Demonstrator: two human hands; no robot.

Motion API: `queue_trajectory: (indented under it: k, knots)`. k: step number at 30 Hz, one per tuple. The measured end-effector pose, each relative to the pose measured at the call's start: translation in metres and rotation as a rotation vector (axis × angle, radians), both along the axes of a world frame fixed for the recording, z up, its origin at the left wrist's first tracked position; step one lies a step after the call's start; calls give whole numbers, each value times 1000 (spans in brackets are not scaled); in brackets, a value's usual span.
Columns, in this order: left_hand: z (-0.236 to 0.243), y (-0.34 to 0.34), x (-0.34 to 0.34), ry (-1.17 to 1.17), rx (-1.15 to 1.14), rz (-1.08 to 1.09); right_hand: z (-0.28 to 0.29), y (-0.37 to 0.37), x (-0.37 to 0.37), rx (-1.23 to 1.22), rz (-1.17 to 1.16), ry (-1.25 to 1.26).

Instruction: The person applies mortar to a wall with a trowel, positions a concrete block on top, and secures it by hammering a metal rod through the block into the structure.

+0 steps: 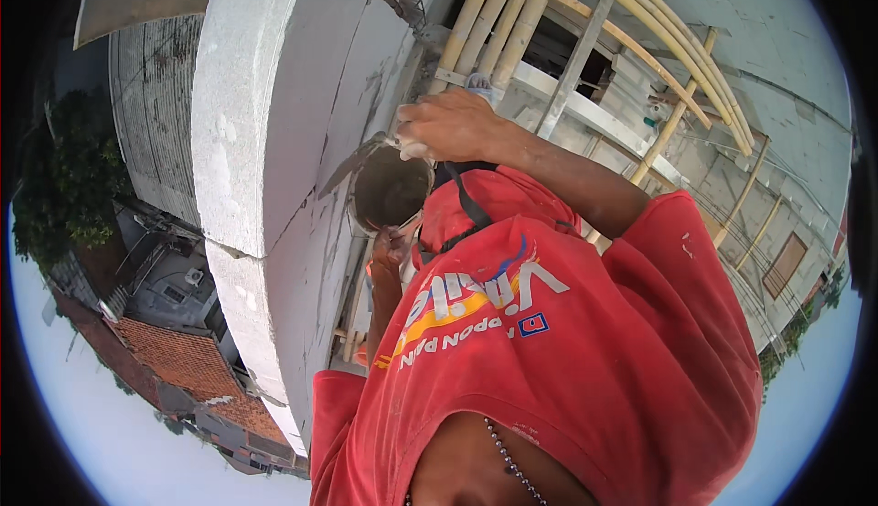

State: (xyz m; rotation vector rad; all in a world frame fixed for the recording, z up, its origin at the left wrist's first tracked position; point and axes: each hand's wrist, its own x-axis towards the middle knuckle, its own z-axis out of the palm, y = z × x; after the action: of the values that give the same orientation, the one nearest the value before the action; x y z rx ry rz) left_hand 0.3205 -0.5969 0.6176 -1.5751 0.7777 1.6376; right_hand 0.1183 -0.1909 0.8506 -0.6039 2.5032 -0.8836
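My right hand (448,126) is closed at the far side of a round bucket (355,209), apparently round the handle of a trowel (347,166). The trowel's grey blade slants down to the left across the bucket's rim, beside the wall. Inside the bucket is a dark grey hollow; how much it contains I cannot make out. At the bucket's near rim is my left hand (390,245), its fingers bent against the edge. A pale block wall (315,113) stands just left of the bucket, with thin dark joint lines between its blocks.
Several bamboo poles (512,21) stand and cross beyond my right hand, with a grey plank (585,48) among them. Left of the wall's edge, far below, lie orange tiled roofs (183,360), a corrugated metal roof (157,113) and a tree (69,177).
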Motion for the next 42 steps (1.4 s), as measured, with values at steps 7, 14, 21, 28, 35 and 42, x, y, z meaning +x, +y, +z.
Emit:
queue_trajectory:
  k: [7, 14, 21, 28, 35, 42]
  knots:
    - [20, 94, -79, -38, -76, -28, -15, 72, -14, 130, -214, 190]
    - [2, 167, -137, 50, -86, -503, -38, 152, 91, 213, -799, -339]
    - [48, 256, -207, 275, -89, -1078, -55, 159, 155, -22, -1009, -466]
    - [72, 308, -251, 437, -27, -1086, -86, 156, 154, -137, -1081, -691]
    - [87, 334, -258, 476, -104, -1083, -90, 158, 145, -14, -1059, -358]
    - [100, 355, -251, 652, -151, -1078, -58, 191, 126, 26, -1002, -628]
